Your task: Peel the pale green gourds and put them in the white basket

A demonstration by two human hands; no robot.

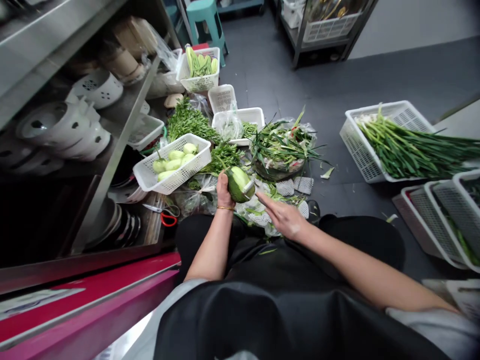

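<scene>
The squash (236, 184) sits tilted in my left hand (224, 191), its dark green skin partly peeled to pale green flesh. The peeler (248, 187), whitish at its head, touches it from my right hand (287, 218).

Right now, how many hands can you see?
2. The left hand is holding the partly peeled green vegetable, and the right hand is just to the right of it. I can't see any others.

Grey tiled floor (318, 90) before you, bearing a teal stool (204, 14), a white basket (369, 162) of long green stalks (405, 145), a pale leaf scrap (327, 173) and, apparently, white netting (303, 185).
</scene>
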